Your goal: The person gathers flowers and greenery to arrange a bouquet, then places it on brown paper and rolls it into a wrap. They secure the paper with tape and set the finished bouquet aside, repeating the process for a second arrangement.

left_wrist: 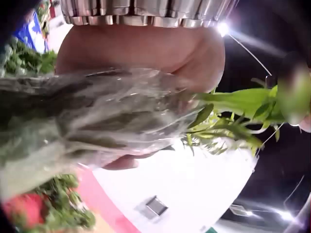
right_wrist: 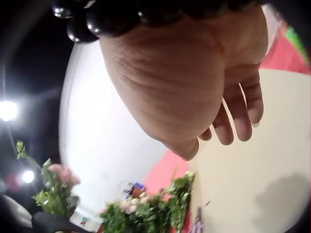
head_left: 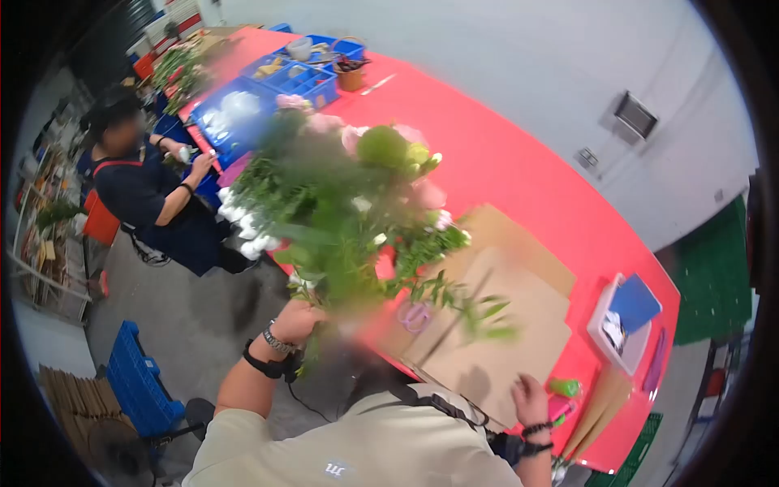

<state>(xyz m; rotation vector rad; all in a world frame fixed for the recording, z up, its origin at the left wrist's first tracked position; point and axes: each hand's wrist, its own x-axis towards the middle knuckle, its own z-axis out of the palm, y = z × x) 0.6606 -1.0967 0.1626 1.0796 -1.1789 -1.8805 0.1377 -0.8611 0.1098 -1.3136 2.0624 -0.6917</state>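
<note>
My left hand (head_left: 298,322) grips the gathered stems of a large bunch of flowers (head_left: 381,148), which has pink blooms, round green heads and leafy sprays. In the left wrist view the fingers curl round stems in crinkled clear plastic wrap (left_wrist: 107,116), and green leaves (left_wrist: 238,102) stick out past the hand. My right hand (head_left: 531,399) hangs with loosely bent fingers near the right end of the brown paper sheets (head_left: 519,325). Nothing lies in its palm in the right wrist view. Purple-handled scissors (head_left: 415,316) lie on the paper beside the leafy sprays.
A white bin (head_left: 637,349) with a blue item, a green roll (head_left: 565,387) and folded brown paper (head_left: 600,410) sit at the right of the red table (head_left: 503,154). Blue crates (head_left: 304,81) stand farther back. Another person (head_left: 150,187) works at the left side.
</note>
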